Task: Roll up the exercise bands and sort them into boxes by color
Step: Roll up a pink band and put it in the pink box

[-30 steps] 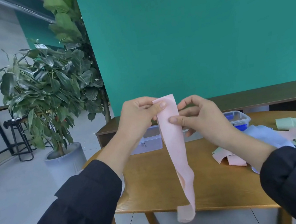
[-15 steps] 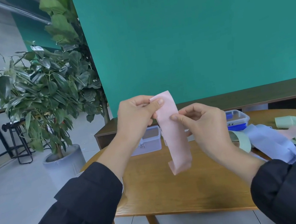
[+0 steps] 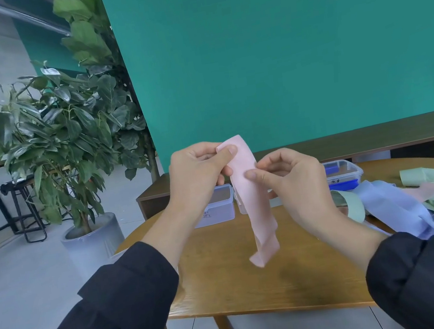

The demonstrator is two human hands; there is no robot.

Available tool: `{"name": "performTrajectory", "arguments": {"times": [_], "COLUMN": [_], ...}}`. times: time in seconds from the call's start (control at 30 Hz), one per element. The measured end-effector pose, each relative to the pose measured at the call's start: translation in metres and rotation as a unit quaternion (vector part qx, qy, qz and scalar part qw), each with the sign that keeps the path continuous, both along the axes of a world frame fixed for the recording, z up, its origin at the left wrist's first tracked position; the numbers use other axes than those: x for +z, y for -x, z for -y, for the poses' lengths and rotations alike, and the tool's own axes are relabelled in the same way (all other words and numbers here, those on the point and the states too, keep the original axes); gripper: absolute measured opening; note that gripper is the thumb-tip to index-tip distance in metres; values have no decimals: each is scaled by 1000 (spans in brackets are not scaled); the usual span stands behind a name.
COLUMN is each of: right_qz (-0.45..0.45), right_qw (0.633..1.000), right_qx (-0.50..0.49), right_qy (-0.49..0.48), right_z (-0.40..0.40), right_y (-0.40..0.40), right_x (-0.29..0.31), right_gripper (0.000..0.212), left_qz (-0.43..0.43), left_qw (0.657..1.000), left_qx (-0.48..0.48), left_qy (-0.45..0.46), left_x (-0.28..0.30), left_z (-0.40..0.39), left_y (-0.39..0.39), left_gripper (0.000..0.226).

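A pink exercise band hangs above the wooden table, held up in front of me. My left hand pinches its top left edge with thumb and fingers. My right hand pinches its right edge a little lower. The band's lower end curls loosely above the tabletop. Behind my hands stand clear plastic boxes: one at the left, one mostly hidden behind the band, and one at the right with blue bands inside. A heap of blue, green and pink bands lies on the table to the right.
A potted plant in a grey pot stands on the floor left of the table. A low wooden bench runs along the teal wall behind. A black stool is at far left.
The hanging tail of the pink band shortened a second ago, then dropped a bit lower again. Both hands kept their pinch near the top and shifted slightly.
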State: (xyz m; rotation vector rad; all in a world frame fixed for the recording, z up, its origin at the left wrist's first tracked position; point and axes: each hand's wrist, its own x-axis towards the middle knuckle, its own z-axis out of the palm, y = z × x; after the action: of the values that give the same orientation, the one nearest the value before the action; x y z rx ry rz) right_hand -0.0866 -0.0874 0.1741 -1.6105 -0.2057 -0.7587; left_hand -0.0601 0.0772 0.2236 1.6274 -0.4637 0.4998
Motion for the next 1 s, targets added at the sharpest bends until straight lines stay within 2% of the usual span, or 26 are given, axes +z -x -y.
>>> {"name": "performTrajectory", "arguments": {"times": [0.33,0.63,0.83,1.0], "right_qz": [-24,-20,25,25], "right_qw": [999,998,993,998], "right_qx": [16,-39,-67,18], "right_qy": [-19,42,97,56], "right_z": [-3,-10,-13,-10], "right_y": [0,4,-1,1], "right_x": [-10,-18,-20,-18], "right_gripper": [13,16,10,11], "left_qz": [3,-11,-7,2], "left_qw": [1000,999,1000,1000], "left_qx": [16,28,18,15], "left_qy": [6,27,18,-18], "left_x": [3,-1,-3,2], "left_z": [-3,-3,-4,-11], "left_y": [-6,-6,-7,-11], "left_gripper": [14,13,15,14]}}
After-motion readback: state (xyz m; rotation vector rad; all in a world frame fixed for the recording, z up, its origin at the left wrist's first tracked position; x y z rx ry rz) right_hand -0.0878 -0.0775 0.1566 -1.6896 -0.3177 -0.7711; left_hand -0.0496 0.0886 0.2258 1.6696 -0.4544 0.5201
